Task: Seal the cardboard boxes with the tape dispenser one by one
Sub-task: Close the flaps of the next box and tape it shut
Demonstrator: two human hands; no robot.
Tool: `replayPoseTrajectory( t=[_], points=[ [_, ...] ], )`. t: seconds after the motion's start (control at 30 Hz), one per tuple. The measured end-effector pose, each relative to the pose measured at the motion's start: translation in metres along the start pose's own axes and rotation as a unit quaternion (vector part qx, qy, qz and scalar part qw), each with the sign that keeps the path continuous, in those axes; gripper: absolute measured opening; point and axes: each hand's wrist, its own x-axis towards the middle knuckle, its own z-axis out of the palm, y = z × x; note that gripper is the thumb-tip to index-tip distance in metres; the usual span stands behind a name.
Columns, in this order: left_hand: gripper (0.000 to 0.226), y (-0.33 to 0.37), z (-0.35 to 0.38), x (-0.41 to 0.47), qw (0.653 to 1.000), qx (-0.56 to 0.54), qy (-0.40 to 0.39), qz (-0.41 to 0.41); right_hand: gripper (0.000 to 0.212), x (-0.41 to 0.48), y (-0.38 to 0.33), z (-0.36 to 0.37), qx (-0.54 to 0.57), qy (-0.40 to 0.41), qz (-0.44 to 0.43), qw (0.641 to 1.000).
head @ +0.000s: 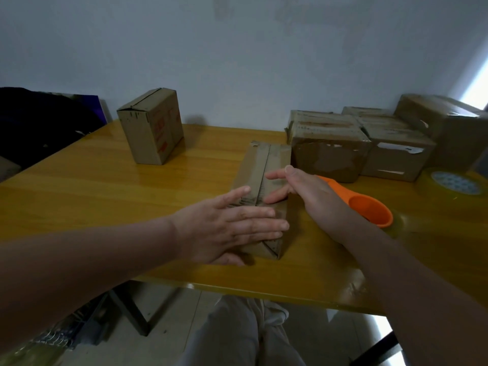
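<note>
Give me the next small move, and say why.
Probably move the right hand to pick up the tape dispenser lying on the table beside it, while the left hand holds the flaps down. Both hands rest open on the box, and its seam looks untaped.

My left hand (227,228) lies over the near left part of the box (266,165), hiding the flap beneath it. My right hand (309,196) covers the front end of the orange tape dispenser (369,207); whether my palm touches it I cannot tell. The red print on the upright box (153,128) is too blurred to read. The far-right box (449,128) and the dark shape (39,122) at left are cut off by the edges. The round pale thing (456,182) is too blurred to name.
</note>
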Motion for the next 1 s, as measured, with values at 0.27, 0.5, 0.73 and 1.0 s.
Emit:
replayPoseTrajectory(
  t=[0.27,0.5,0.73,1.0],
  points=[
    [0.06,-0.01,-0.009,-0.009,0.994,-0.082,-0.006,0.071,0.022,-0.003,0.001,0.0,0.02,-0.012,-0.008,1.0],
    [0.051,-0.004,-0.054,0.037,0.946,-0.245,-0.008,-0.212,0.027,-0.003,0.012,-0.015,-0.103,0.146,-0.05,0.983],
    [0.091,-0.015,-0.044,0.094,0.764,-0.37,-0.297,-0.437,0.044,-0.01,0.029,-0.031,-0.399,0.176,0.155,0.887],
    [0.104,-0.05,-0.044,0.067,0.698,-0.422,-0.429,-0.388,0.063,-0.016,0.03,-0.033,-0.443,0.095,0.281,0.846]
  ],
)
